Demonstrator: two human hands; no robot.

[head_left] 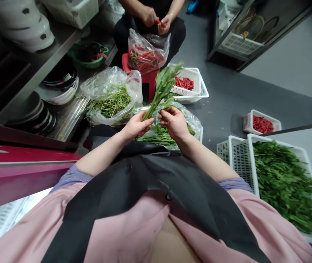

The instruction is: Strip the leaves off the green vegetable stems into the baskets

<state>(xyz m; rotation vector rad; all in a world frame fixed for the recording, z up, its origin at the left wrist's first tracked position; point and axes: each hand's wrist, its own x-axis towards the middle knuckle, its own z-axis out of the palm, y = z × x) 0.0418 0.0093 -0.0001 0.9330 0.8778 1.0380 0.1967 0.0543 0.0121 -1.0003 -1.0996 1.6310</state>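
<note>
My left hand point(138, 126) is closed around the stems of a bunch of leafy greens point(162, 86), whose leaves point up and away from me. Close beside it, my right hand point(175, 122) has thumb and fingers pinched together near the lower leaves; what they pinch, if anything, is too small to make out. Below both hands lies an opened clear plastic bag point(195, 118) with more greens point(158, 137) in it. To the left of my left hand stands another clear bag point(95, 86), filled with thin green stems point(112, 102).
Across from me a person's hands point(156, 20) hold a red chili above a bag of red chilies point(146, 60) on a red stool point(151, 80). White baskets point(203, 89) hold cut chilies. A large basket of leaves point(284, 182) stands at right. Shelves with bowls point(60, 96) line the left.
</note>
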